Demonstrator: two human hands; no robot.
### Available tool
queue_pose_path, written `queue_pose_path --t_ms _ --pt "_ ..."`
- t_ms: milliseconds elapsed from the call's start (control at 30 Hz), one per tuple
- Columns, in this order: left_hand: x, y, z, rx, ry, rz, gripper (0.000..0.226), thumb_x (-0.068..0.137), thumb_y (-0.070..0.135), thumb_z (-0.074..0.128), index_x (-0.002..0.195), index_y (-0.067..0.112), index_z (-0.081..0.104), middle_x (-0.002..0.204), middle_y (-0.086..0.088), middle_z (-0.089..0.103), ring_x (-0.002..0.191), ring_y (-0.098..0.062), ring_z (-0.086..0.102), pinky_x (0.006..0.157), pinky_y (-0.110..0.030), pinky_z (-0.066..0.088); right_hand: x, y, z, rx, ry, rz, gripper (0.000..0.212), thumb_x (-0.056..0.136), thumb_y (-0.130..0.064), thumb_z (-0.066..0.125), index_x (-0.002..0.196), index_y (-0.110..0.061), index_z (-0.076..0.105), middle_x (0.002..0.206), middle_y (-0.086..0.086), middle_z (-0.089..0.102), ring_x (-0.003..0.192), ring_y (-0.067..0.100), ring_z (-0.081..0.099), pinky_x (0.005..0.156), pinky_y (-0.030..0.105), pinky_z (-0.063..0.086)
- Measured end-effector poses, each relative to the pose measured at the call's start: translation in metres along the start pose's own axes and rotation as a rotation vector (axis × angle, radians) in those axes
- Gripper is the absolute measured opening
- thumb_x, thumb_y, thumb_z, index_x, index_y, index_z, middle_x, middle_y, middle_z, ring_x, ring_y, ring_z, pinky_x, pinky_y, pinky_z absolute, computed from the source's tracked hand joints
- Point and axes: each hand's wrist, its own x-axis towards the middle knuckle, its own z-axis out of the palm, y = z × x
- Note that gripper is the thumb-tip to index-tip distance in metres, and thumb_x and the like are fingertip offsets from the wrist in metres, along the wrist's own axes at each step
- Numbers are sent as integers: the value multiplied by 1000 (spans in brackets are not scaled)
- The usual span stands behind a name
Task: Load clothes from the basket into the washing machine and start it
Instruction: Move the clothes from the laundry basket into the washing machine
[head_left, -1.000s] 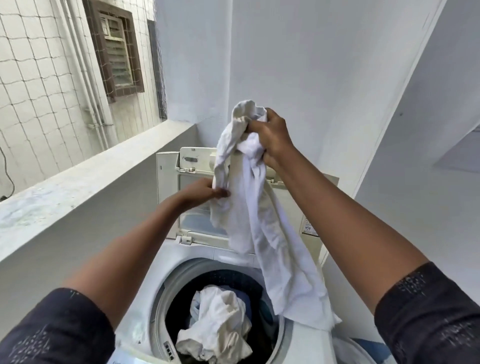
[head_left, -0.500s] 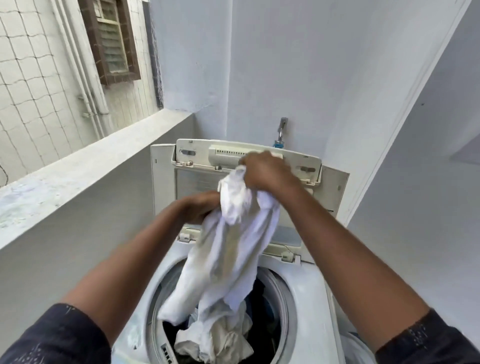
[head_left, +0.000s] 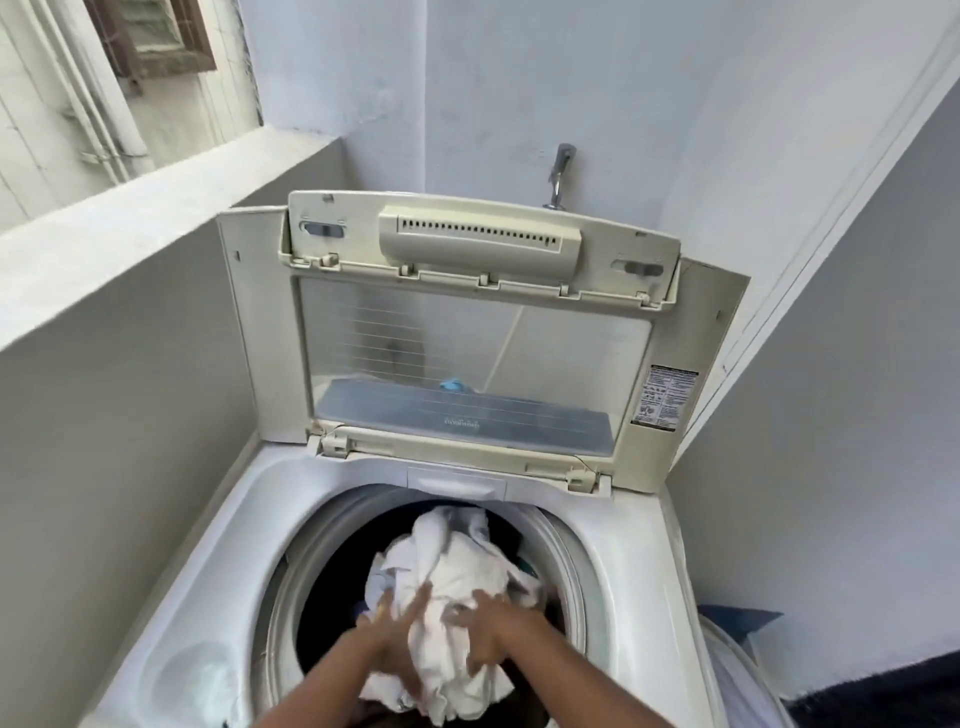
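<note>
The white top-loading washing machine (head_left: 636, 561) stands with its lid (head_left: 470, 343) raised upright. White clothes (head_left: 457, 566) are piled in the dark drum. My left hand (head_left: 392, 642) lies on the pile with fingers spread flat. Just to its right, my right hand (head_left: 485, 642) has its fingers curled into the white garment (head_left: 441, 670); motion blur hides the exact grip. The edge of the laundry basket (head_left: 727, 660) shows at the lower right, with something blue (head_left: 740, 618) in it.
A metal tap (head_left: 560, 171) sticks out of the wall behind the lid. A concrete ledge (head_left: 130, 223) runs along the left of the machine. A white wall (head_left: 831, 415) closes in on the right.
Both hands have come down from chest height into the drum, carrying the white garment with them. It now lies on the pile inside. The view has tilted downward.
</note>
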Motion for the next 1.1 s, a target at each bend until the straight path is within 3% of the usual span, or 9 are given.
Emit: queue_pose_path --t_ms 133,167,267,333,433,567,667,867,1100 --pt "27 19 34 11 345 161 91 85 38 51 143 44 -19 160 -5 -12 136 -42 23 98 -66 37 36 10 38 162 26 77 70 95 -20 46 151 -25 4 159 6 -11 147 36 -1 118 52 12" --pt "28 28 31 67 187 156 80 88 39 39 143 45 -19 160 -3 -13 129 -41 30 87 -70 41 42 13 41 197 43 119 68 95 -15 42 152 -20 4 159 7 -12 147 34 -2 118 49 13" --pt "41 51 33 428 301 276 73 96 28 36 143 49 -16 159 0 -17 143 -35 8 101 -77 12 44 18 37 275 139 244 56 96 -14 40 149 -13 22 158 9 14 145 28 21 112 41 30" --pt "40 67 22 520 60 328 67 92 25 51 148 39 17 159 -1 -7 144 -32 9 106 -73 7 41 23 32 311 194 269 43 96 -14 41 139 -9 41 146 11 40 134 28 41 103 37 40" --pt "29 86 -5 378 -132 378 53 89 15 55 140 22 44 151 -11 29 129 -30 40 109 -45 32 36 35 27 395 232 265 40 95 -18 48 134 -8 48 139 12 49 127 27 50 100 33 43" --pt "4 97 -27 100 -188 280 37 94 7 45 129 11 56 100 -5 66 82 -16 64 71 -25 45 16 44 16 487 316 256 39 91 -7 49 130 -1 50 136 18 50 124 32 52 99 36 45" --pt "-12 104 -45 11 40 189 34 95 6 36 122 3 57 123 -14 63 110 -29 63 83 -36 49 -1 51 6 587 456 219 34 90 -3 43 120 2 57 128 23 55 114 33 59 89 33 49" --pt "-58 154 -60 47 543 294 30 92 24 42 113 21 63 123 -7 61 112 -30 59 89 -37 47 -54 77 -8 731 737 168 32 83 -3 49 109 -8 68 118 17 64 113 31 59 91 32 48" --pt "-105 256 -34 -125 720 407 32 92 24 40 114 27 64 121 -8 63 112 -31 58 88 -35 45 -123 160 0 761 945 200 24 83 -14 62 106 -11 67 118 13 59 113 30 56 89 32 46"
